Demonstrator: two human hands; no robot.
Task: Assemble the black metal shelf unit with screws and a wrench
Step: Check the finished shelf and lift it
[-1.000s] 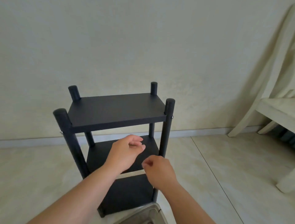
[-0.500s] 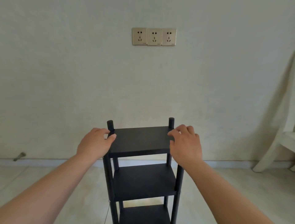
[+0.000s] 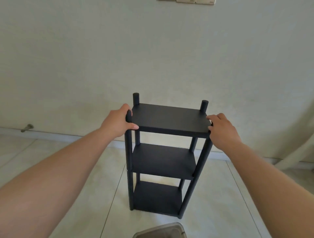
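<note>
The black metal shelf unit stands upright on the tiled floor near the wall, with three shelves and four round posts. My left hand grips the top of the near left post, thumb lying along the top shelf's front edge. At the opposite corner my right hand curls round the top of the near right post, which it hides. No screws or wrench are in sight apart from small screw heads on the posts at the middle shelf.
A grey plastic container sits on the floor just in front of the shelf's base. White furniture legs lean at the far right. A metal door stop sticks out of the skirting at the left. Wall sockets are above.
The view has tilted down, showing the whole shelf unit and the floor. The shelf now stands slightly turned. Both hands stay on its top front corners, now wrapped round the posts.
</note>
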